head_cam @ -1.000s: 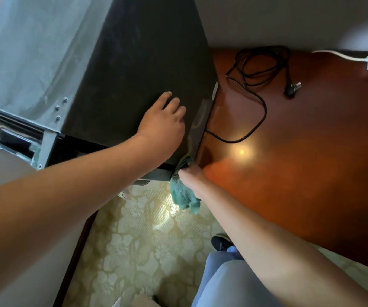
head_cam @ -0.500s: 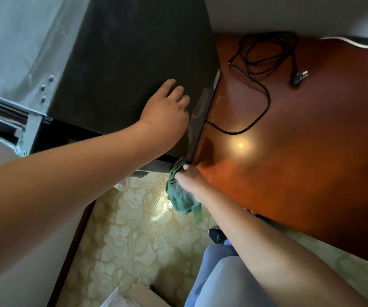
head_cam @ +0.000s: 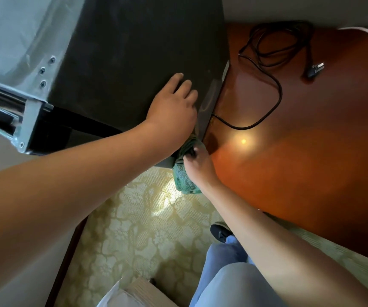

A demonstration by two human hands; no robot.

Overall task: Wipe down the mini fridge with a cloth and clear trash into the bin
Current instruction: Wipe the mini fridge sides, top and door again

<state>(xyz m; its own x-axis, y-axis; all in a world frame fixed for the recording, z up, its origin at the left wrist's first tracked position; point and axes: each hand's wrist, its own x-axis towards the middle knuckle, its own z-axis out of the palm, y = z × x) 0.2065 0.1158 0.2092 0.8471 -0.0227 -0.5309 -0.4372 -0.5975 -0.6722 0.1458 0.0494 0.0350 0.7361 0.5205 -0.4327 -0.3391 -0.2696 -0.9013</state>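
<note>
At the lower right corner of the mini fridge (head_cam: 134, 47), near the middle of the view, the right hand (head_cam: 197, 161) gripped a bunched green cloth (head_cam: 184, 176), its fingers curled round the fabric and pressing it against the fridge's edge where the dark side met the wooden counter (head_cam: 300, 162). Just above it, toward 11 o'clock, the left hand (head_cam: 170, 109) lay flat on the dark panel, fingers straight and spread, holding nothing, apparently bracing the fridge. A black power cord (head_cam: 273, 63) lay coiled and unplugged on the counter at 1 o'clock. Judging by this, wiping was under way on a low corner; the dark panel looked dusty and smeared, so much of the surface probably remained to do. No bin was visible, and the trash step seemed not yet begun. Some pale paper (head_cam: 116, 295) sat at 6 o'clock on the patterned carpet (head_cam: 138, 229).
</note>
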